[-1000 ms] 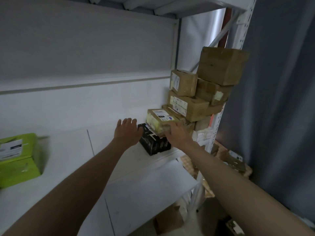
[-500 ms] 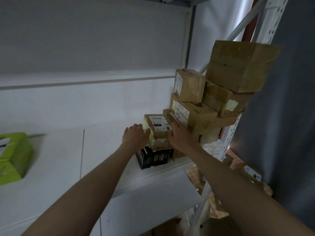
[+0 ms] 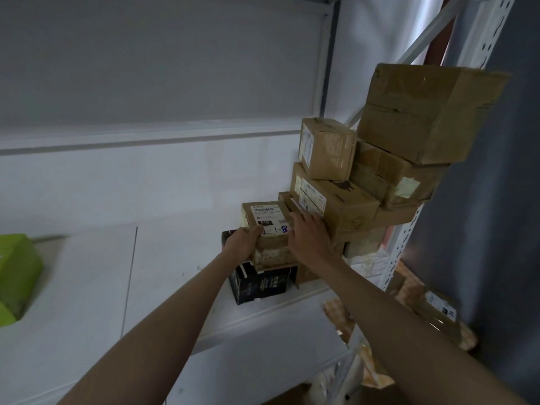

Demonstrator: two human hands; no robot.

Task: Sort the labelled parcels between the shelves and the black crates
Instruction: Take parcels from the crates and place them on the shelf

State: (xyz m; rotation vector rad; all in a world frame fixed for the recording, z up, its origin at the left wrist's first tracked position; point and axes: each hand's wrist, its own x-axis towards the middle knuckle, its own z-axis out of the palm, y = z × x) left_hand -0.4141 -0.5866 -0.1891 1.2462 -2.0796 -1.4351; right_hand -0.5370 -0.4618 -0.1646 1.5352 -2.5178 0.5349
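Here, both hands are on one small labelled cardboard parcel (image 3: 270, 229) at the right end of the white shelf (image 3: 175, 287). The left hand (image 3: 242, 244) is wrapped round its near-left corner, fingers curled over the top edge and partly covering the handwritten mark, of which only "-1-8" reads clearly. The right hand (image 3: 309, 238) lies flat against the parcel's right side, fingers spread; whether its fingertips hook behind the parcel cannot be told. The parcel rests on a black printed box (image 3: 263, 283), whose top is mostly hidden beneath it and the left wrist. Printed label text is too small to read apart from "010".

Just right of it stands a leaning stack of brown cartons (image 3: 380, 171), touching the perforated shelf upright (image 3: 409, 244); the lowest cartons are hidden behind the right forearm. A green box (image 3: 17, 273) is cut off at the left frame edge. More parcels (image 3: 438, 311) lie below right, dim and blurred.
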